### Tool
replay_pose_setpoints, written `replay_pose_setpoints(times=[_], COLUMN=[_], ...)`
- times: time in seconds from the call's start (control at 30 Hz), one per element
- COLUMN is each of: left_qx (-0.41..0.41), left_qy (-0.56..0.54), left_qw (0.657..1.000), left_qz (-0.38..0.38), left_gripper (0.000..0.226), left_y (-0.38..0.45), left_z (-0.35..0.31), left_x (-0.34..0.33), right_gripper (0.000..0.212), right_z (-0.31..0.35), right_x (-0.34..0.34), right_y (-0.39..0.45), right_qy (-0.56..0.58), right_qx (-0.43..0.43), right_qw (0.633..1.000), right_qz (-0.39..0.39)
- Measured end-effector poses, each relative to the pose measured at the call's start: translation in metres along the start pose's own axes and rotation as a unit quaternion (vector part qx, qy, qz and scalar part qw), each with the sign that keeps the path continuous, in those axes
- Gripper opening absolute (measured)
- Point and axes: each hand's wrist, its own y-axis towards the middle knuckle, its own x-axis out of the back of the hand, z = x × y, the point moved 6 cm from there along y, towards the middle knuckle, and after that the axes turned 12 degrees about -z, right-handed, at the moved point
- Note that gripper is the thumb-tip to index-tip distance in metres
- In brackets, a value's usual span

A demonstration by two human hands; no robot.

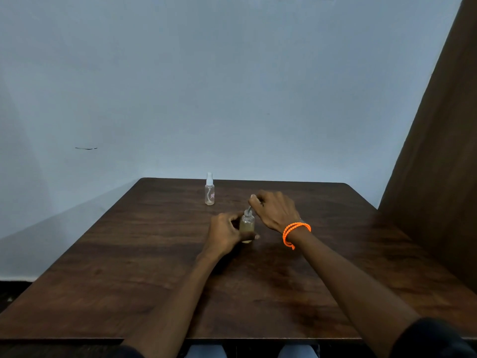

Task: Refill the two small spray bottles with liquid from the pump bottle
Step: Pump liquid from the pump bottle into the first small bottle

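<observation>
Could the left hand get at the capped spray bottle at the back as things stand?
Probably yes: the table between them is bare, but the left hand is gripping the open bottle and must release it first.

- A small label with a pinkish-red border sits on the clear spray bottle (209,192) standing upright on the wooden table (129,254), beyond the left hand (225,235) and apart from it; the print on the label is too small to read.
- The bottle (247,226) gripped in the left hand, just below the right hand (276,210), carries no legible text.
- No other words, brands or numbers can be read.
</observation>
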Motion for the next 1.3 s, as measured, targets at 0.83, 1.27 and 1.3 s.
replay_pose_setpoints(times=[0.83, 1.27, 1.3], left_qx=[-0.013, -0.012, -0.012], left_qy=[-0.004, 0.004, 0.005], left_qw=[1.0, 1.0, 1.0], left_qz=[0.002, -0.001, -0.001], left_gripper=[0.052, 0.05, 0.05], left_y=[0.001, 0.0017, 0.002], left_z=[-0.0009, -0.0005, 0.0001], left_x=[-0.0004, 0.0004, 0.0004], right_gripper=[0.037, 0.039, 0.043], right_z=[0.0035, 0.006, 0.0062], right_x=[0.0022, 0.0052, 0.0049], right_y=[0.002, -0.001, -0.0011], right_qy=[-0.008, -0.009, -0.013], right_qx=[-0.003, -0.002, 0.002], right_qw=[1.0, 1.0, 1.0], right_qz=[-0.009, 0.004, 0.003])
